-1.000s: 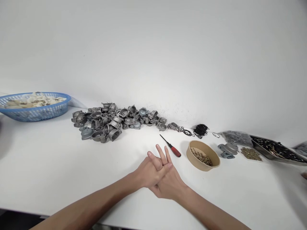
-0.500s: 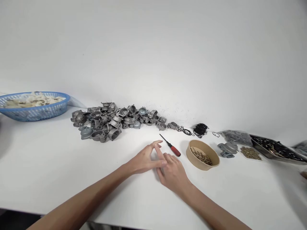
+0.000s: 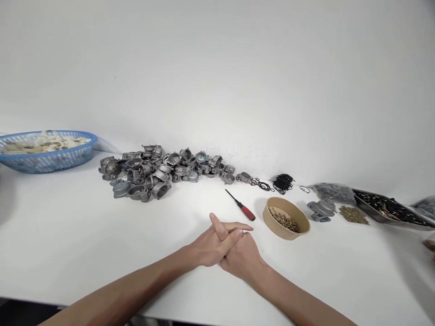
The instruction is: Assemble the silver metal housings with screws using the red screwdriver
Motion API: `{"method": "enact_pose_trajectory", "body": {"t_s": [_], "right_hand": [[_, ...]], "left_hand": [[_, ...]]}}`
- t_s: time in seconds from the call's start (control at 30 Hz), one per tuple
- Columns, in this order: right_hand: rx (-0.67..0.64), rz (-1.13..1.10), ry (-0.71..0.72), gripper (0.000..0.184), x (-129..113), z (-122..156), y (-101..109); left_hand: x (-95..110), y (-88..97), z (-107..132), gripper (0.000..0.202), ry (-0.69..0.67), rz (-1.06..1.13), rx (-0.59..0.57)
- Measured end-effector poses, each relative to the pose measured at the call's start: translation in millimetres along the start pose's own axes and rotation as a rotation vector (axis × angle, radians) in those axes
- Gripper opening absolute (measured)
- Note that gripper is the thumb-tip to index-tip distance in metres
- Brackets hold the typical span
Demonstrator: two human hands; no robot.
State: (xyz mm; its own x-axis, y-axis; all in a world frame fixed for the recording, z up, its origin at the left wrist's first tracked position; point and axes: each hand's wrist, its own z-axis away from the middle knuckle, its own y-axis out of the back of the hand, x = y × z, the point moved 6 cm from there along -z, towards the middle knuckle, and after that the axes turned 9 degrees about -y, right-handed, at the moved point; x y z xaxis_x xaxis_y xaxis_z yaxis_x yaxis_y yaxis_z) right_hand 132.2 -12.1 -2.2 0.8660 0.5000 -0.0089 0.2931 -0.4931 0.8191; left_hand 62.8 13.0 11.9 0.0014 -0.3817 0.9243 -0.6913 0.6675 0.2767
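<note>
My left hand (image 3: pixel 210 246) lies across my right hand (image 3: pixel 246 258) just above the front of the white table. The left fingers stretch out to the right over the back of the right hand, with the left thumb lying on it. One finger of my right hand sticks up between the two; its other fingers are mostly hidden under the left. Neither hand shows an object in it. A screwdriver (image 3: pixel 247 213) with a red and black handle lies just beyond them. Right of it stands a tan paper bowl (image 3: pixel 283 232) holding small brass-coloured screws (image 3: pixel 285 221).
Grey metal housings (image 3: pixel 159 174) lie piled along the wall, near a blue basket (image 3: pixel 47 164) of pale pieces. Black rubber rings (image 3: pixel 282 183), another metal housing (image 3: pixel 321 209), small brass-coloured parts (image 3: pixel 353 215) and a metal tray (image 3: pixel 384 213) of black parts sit rightward. Another person's hand (image 3: pixel 430 246) shows at the right edge.
My hands have come closer together and moved slightly nearer to me. The left fingers now lie over the right hand, where before the fingertips touched with a gap between the palms.
</note>
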Motion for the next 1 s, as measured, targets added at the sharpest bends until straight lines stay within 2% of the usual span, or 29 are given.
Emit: {"method": "enact_pose_trajectory", "body": {"t_s": [0.37, 0.53, 0.67, 0.77, 0.87, 0.97, 1.0], "right_hand": [[0.035, -0.022, -0.009, 0.1, -1, -1, 5], [0.034, 0.02, 0.0, 0.093, -2, 0, 3], [0.039, 0.043, 0.002, 0.08, 3, -4, 8], [0.063, -0.02, -0.033, 0.066, 12, -10, 19], [0.161, -0.058, -0.037, 0.041, 17, -11, 34], [0.22, -0.104, 0.054, 0.009, 11, -6, 43], [0.231, -0.122, 0.105, 0.006, 7, -3, 45]], "left_hand": [[2, -1.6, -1, 0.056, -0.06, -0.014, 0.041], [3, -1.5, -1, 0.052, -0.065, 0.015, 0.046], [-2, 4.4, -1, 0.048, 0.008, 0.171, 0.081], [-6, 18.4, -5, 0.052, 0.007, 0.355, 0.171], [-8, 34.8, -9, 0.048, -0.006, 0.554, 0.255], [-6, 44.5, -9, 0.047, 0.007, 0.736, 0.251], [-5, 46.1, -9, 0.047, 0.02, 0.795, 0.228]]}}
